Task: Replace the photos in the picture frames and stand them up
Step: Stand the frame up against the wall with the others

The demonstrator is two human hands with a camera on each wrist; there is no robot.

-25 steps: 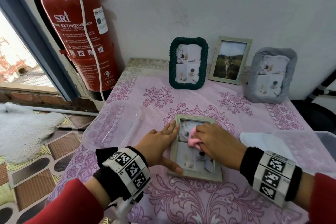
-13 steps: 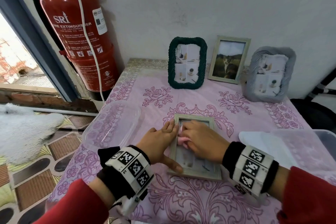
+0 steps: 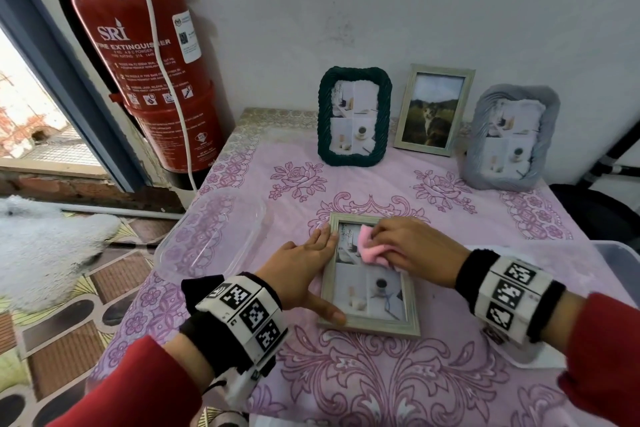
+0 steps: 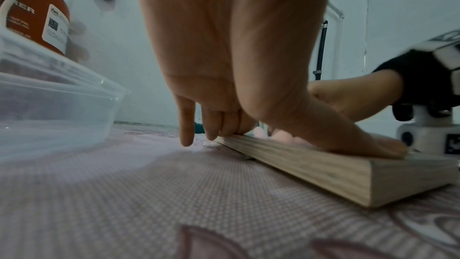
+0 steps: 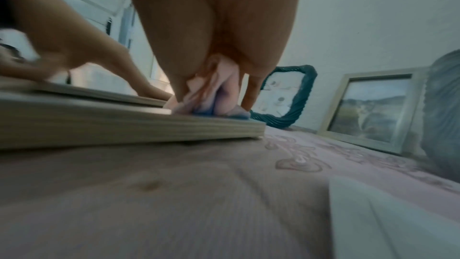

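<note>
A pale wooden picture frame (image 3: 372, 324) lies flat, glass up, on the pink patterned tablecloth (image 3: 363, 385). My left hand (image 3: 304, 267) lies flat along its left side, fingers straight on the rail, thumb pressing the near corner (image 4: 383, 148). My right hand (image 3: 412, 248) grips a bunched pink cloth (image 3: 370, 246) and presses it on the upper part of the glass; the cloth (image 5: 211, 95) shows under the fingers in the right wrist view. Three frames stand against the wall: dark green (image 3: 354, 116), light wooden with a cat photo (image 3: 433, 109), grey (image 3: 509, 137).
A clear plastic tub (image 3: 211, 236) sits left of the flat frame. Another clear container (image 3: 616, 263) stands at the right edge. A red fire extinguisher (image 3: 145, 55) hangs at the table's back left corner. A white fluffy rug (image 3: 45, 246) lies on the floor below.
My right hand has slid the pink cloth over the glass, first to the left edge, now back toward the upper middle. The left hand and the frame have stayed in place.
</note>
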